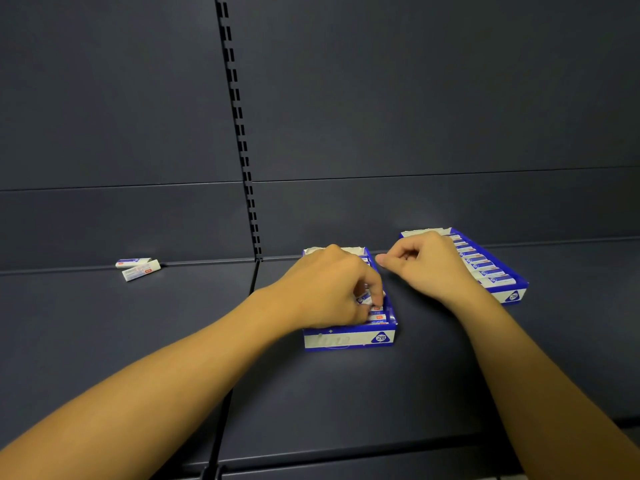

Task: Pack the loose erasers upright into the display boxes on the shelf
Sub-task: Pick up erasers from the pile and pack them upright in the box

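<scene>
A blue and white display box [349,338] marked 2B sits on the dark shelf at centre. My left hand [329,289] is down inside it, fingers curled round an eraser [363,298] among the upright ones near the box's front. My right hand [429,263] hovers between this box and a second display box [512,294] at the right, fingers loosely curled with nothing visible in them. The second box holds a row of several upright erasers [481,265]. Two loose erasers [140,270] lie flat at the far left of the shelf.
The shelf [138,341] is dark grey metal with a seam running front to back just left of the centre box. A slotted upright [242,133] rises in the back panel. The shelf's front lip [346,459] runs along the bottom.
</scene>
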A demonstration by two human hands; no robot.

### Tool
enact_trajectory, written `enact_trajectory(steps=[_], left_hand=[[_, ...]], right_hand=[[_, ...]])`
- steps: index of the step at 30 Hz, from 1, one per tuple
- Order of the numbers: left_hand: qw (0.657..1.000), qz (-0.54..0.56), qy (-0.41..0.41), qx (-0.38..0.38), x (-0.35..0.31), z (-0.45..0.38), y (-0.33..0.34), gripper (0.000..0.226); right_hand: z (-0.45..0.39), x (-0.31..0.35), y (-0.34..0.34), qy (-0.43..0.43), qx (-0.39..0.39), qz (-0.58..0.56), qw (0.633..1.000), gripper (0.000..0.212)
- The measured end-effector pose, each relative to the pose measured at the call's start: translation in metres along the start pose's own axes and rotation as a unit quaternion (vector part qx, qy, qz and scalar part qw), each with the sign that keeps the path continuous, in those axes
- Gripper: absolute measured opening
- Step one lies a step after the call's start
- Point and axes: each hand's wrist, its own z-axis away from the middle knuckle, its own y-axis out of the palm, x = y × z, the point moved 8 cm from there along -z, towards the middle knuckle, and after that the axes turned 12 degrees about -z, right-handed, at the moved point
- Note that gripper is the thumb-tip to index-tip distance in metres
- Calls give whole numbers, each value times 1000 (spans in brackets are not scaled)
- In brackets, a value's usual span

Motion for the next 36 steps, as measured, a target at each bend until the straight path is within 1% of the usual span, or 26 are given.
enact_trajectory(steps=[3,8,11,21,31,36], left_hand=[[1000,25,-14,11,3,1,0,19],[999,39,-20,10,4,-1,-2,31],[999,29,-22,17,7,-5,1,29],[999,10,-1,45,3,-8,9,34],[999,-17,20,37,-1,-9,14,24],[999,-11,17,44,0,-7,15,32]], right_hand=[[0,0,0,0,-2,-4,1000,17],[1,2,-1,-12,-7,-3,1000,17],[1,1,-1,-8,-8,0,1000,18],[1,-1,-1,1,-7,17,1000,18],[1,-1,-1,0,-6,15,1000,19],[1,0,1,-14,-13,13,1000,18]])
